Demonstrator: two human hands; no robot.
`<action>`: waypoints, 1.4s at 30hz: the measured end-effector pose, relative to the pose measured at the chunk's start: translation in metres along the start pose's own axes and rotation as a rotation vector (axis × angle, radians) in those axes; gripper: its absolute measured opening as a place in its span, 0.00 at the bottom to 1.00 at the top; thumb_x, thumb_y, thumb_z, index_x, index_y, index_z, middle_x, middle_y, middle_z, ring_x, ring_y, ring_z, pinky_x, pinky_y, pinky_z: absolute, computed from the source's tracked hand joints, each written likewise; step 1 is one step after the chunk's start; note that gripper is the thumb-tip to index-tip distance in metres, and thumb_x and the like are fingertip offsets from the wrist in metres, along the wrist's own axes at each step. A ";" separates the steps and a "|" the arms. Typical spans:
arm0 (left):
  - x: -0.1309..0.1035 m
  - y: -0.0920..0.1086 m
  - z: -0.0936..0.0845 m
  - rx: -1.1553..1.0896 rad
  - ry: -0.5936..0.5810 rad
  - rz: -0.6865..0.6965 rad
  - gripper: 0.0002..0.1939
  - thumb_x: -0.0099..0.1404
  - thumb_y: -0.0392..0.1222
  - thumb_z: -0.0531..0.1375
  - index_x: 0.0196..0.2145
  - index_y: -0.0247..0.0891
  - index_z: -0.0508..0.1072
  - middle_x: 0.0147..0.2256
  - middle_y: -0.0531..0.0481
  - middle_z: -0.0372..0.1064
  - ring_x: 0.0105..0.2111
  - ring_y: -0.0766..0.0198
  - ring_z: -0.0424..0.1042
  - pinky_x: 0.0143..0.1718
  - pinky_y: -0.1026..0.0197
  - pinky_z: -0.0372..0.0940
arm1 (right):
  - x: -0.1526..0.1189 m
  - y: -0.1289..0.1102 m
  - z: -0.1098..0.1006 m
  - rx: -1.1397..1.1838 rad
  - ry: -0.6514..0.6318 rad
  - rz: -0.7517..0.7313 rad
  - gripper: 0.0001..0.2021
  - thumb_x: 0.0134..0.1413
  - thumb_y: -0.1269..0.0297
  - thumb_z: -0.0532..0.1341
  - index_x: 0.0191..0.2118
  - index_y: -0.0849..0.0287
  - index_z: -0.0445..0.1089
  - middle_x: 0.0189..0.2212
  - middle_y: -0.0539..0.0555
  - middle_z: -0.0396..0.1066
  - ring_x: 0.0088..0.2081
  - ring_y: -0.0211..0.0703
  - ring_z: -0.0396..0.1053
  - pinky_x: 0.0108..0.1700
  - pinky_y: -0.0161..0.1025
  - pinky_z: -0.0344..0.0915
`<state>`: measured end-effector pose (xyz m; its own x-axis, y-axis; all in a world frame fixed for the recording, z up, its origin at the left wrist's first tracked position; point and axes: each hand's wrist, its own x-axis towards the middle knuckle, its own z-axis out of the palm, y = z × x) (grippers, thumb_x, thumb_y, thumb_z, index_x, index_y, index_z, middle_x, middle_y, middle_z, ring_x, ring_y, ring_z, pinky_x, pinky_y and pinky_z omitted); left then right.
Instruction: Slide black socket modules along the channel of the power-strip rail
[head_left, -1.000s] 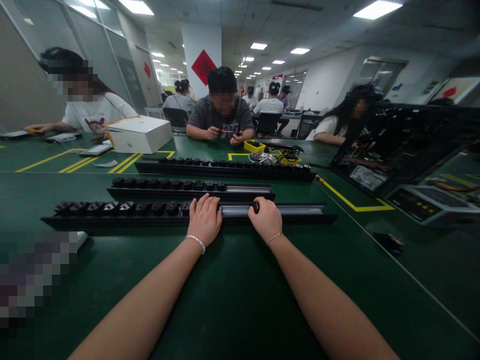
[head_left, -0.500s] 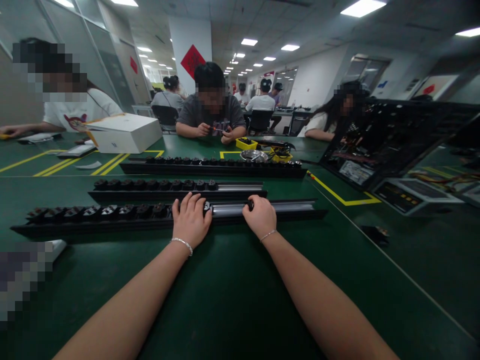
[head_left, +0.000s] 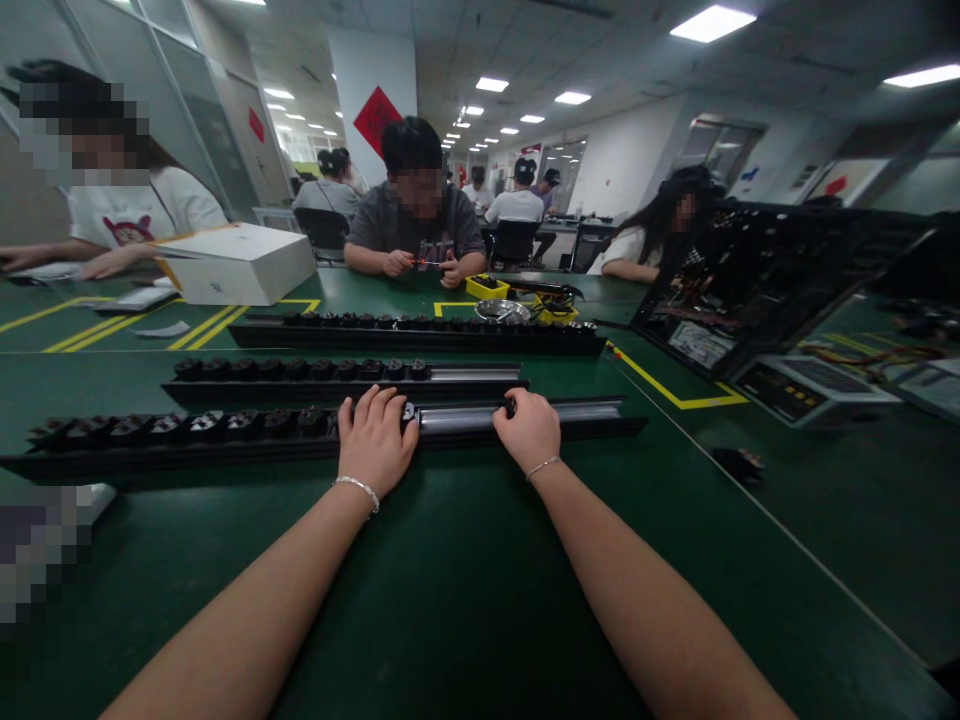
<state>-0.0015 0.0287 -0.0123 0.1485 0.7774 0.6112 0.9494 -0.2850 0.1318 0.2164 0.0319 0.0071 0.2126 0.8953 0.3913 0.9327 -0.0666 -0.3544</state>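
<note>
The nearest black rail [head_left: 225, 455] lies across the green table, with several black socket modules [head_left: 206, 424] lined up in its left part and a bare silver channel on the right. My left hand [head_left: 375, 435] curls over the rail, its fingers wrapped round a module at the right end of the row. Over the silver channel, my right hand [head_left: 529, 430] pinches a small black module [head_left: 511, 407], mostly covered by the fingers. Just behind lies a second rail [head_left: 337, 386] with a row of round black modules.
A third long rail [head_left: 420, 340] lies farther back. Beyond it are a white box [head_left: 240, 272], a yellow tray [head_left: 487, 288] and a metal dish [head_left: 503, 311]. An open black computer case [head_left: 750, 280] and a power supply [head_left: 814, 393] stand right. People sit around the table.
My right hand has moved slightly right along the channel with the small module, away from my left hand. The whole view has shifted a little.
</note>
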 end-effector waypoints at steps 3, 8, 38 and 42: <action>0.000 0.000 0.000 -0.006 0.003 0.005 0.20 0.64 0.47 0.50 0.50 0.37 0.68 0.54 0.41 0.65 0.59 0.50 0.55 0.61 0.42 0.41 | 0.001 0.003 -0.001 -0.010 0.001 0.005 0.14 0.51 0.64 0.54 0.42 0.58 0.70 0.40 0.55 0.73 0.45 0.47 0.66 0.47 0.41 0.58; 0.000 0.000 0.000 -0.014 -0.004 -0.002 0.20 0.64 0.47 0.50 0.50 0.37 0.68 0.54 0.41 0.64 0.59 0.50 0.55 0.61 0.42 0.40 | 0.002 0.007 -0.005 -0.038 -0.011 0.017 0.15 0.51 0.63 0.53 0.43 0.59 0.69 0.41 0.56 0.73 0.46 0.48 0.66 0.48 0.42 0.57; 0.001 0.002 -0.001 -0.057 -0.030 -0.030 0.21 0.63 0.47 0.50 0.50 0.37 0.67 0.54 0.40 0.65 0.59 0.51 0.55 0.62 0.42 0.39 | 0.006 0.030 -0.008 -0.028 0.021 -0.022 0.16 0.50 0.62 0.54 0.44 0.61 0.69 0.39 0.58 0.72 0.44 0.48 0.67 0.47 0.42 0.59; 0.001 0.002 -0.001 -0.049 -0.024 -0.027 0.21 0.63 0.47 0.50 0.50 0.37 0.67 0.54 0.40 0.65 0.59 0.51 0.55 0.62 0.42 0.39 | 0.007 0.033 -0.012 -0.052 0.004 0.008 0.15 0.51 0.62 0.54 0.43 0.61 0.69 0.38 0.58 0.72 0.43 0.48 0.67 0.46 0.42 0.59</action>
<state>-0.0002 0.0281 -0.0105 0.1301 0.7985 0.5878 0.9386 -0.2903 0.1866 0.2522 0.0306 0.0087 0.2210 0.8930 0.3921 0.9449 -0.0966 -0.3127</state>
